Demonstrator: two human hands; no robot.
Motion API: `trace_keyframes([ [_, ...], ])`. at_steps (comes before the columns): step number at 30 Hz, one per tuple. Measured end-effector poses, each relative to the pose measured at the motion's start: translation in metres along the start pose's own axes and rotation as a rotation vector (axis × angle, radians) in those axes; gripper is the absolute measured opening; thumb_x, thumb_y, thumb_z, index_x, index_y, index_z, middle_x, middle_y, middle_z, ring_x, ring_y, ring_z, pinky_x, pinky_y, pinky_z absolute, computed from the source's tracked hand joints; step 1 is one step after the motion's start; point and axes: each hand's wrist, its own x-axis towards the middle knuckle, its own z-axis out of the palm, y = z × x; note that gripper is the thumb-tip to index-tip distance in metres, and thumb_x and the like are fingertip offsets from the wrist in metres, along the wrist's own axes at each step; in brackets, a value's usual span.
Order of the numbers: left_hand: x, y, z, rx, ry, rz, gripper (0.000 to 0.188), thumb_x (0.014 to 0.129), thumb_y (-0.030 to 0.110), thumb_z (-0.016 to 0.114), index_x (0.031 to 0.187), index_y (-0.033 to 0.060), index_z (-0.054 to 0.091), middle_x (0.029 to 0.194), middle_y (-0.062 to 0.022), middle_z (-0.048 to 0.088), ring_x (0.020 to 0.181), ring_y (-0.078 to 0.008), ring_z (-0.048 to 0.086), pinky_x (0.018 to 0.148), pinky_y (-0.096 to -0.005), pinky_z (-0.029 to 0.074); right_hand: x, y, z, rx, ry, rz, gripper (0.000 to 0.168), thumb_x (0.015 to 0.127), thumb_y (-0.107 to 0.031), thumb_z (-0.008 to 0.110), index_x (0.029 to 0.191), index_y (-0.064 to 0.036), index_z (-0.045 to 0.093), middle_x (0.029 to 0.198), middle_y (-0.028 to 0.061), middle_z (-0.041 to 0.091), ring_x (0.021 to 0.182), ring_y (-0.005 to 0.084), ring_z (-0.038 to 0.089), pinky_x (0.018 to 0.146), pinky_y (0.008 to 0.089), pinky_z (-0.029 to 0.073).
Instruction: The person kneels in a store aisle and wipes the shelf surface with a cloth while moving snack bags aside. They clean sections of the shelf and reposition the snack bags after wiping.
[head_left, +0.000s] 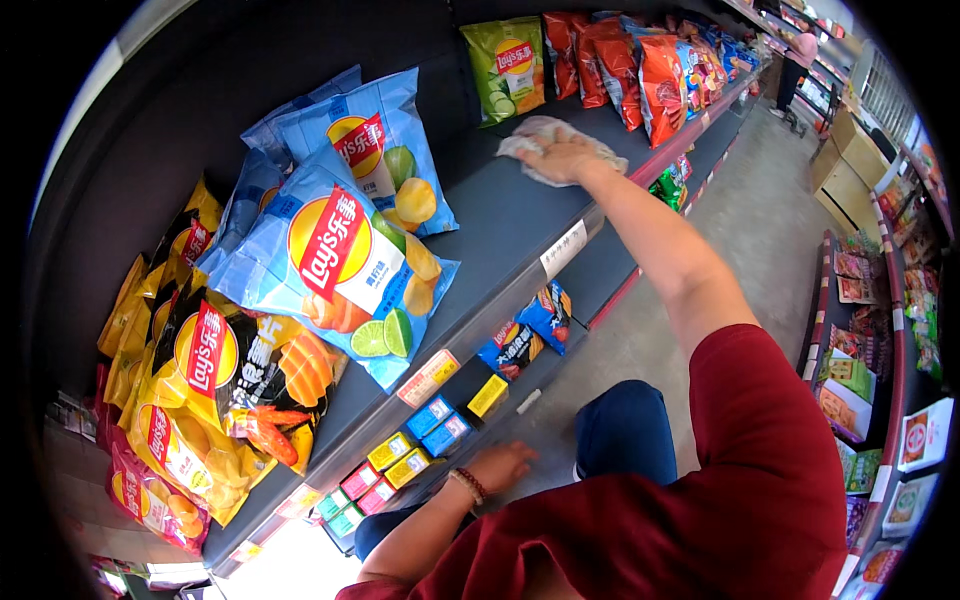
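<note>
My right hand (568, 156) rests with fingers spread on a crumpled whitish cloth (541, 172), pressing it onto a dark grey shelf (502, 217). Just behind the cloth stands a green Lay's chip bag (510, 71). To the left of it, light blue Lay's bags (337, 247) lean over yellow-and-black Lay's bags (217, 360). Low down beside the lower shelf is my left hand (501, 466), a beaded bracelet on its wrist. It holds nothing that I can see, and its fingers are loosely apart near several small coloured boxes (439, 416).
Red chip bags (616, 79) line the shelf's far end. A front rail carries price labels (427, 377). Below sit blue chip bags (529, 330). Across the grey aisle floor (739, 202) stands another stocked shelf (855, 420). One person (799, 60) stands far off near cardboard boxes (851, 165).
</note>
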Motion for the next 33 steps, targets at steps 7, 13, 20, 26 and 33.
trace_keyframes([
  [7,-0.001,-0.006,-0.003,-0.047,-0.020,-0.058,0.031,0.085,0.016,0.052,0.115,0.0089,0.054,0.115,-0.0148,0.052,0.104,-0.0334,0.052,0.090,-0.0407,0.042,-0.091,-0.060,0.005,-0.057,-0.014,-0.535,0.064,0.086,-0.063,0.023,0.141,-0.030,0.026,0.148,0.0165,0.015,0.134,0.0381,0.021,0.108,0.0478,0.017],
  [13,-0.006,-0.002,-0.012,0.012,0.025,-0.063,0.032,0.085,0.017,0.053,0.116,0.0090,0.053,0.116,-0.0146,0.052,0.105,-0.0329,0.052,0.090,-0.0404,0.043,-0.041,-0.001,-0.003,-0.073,-0.012,-0.384,0.056,0.090,-0.057,0.026,0.139,-0.031,0.030,0.145,0.0133,0.026,0.133,0.0276,0.026,0.107,0.0382,0.024],
  [20,-0.016,-0.013,0.002,0.040,0.073,-0.057,0.031,0.083,0.016,0.055,0.113,0.0099,0.055,0.111,-0.0129,0.054,0.104,-0.0318,0.053,0.089,-0.0396,0.043,0.032,0.044,-0.009,-0.006,0.093,0.130,0.056,0.091,-0.044,0.022,0.136,-0.013,0.036,0.146,0.0128,0.023,0.134,0.0348,0.023,0.110,0.0403,0.019],
  [26,-0.027,-0.012,0.000,0.003,0.055,-0.078,0.033,0.085,0.018,0.052,0.116,0.0089,0.053,0.114,-0.0140,0.053,0.103,-0.0334,0.053,0.089,-0.0408,0.044,0.002,-0.068,0.008,-0.056,0.044,-0.455,0.060,0.090,-0.049,0.021,0.137,-0.015,0.036,0.143,0.0184,0.028,0.133,0.0317,0.026,0.109,0.0388,0.021],
  [33,-0.015,-0.006,-0.007,-0.014,-0.093,-0.128,0.035,0.084,0.017,0.054,0.117,0.0098,0.053,0.109,-0.0144,0.054,0.100,-0.0331,0.054,0.085,-0.0407,0.045,-0.003,-0.126,-0.034,-0.030,-0.062,-0.499,0.050,0.089,-0.049,0.031,0.135,-0.031,0.038,0.143,0.0118,0.029,0.133,0.0301,0.027,0.107,0.0411,0.025],
])
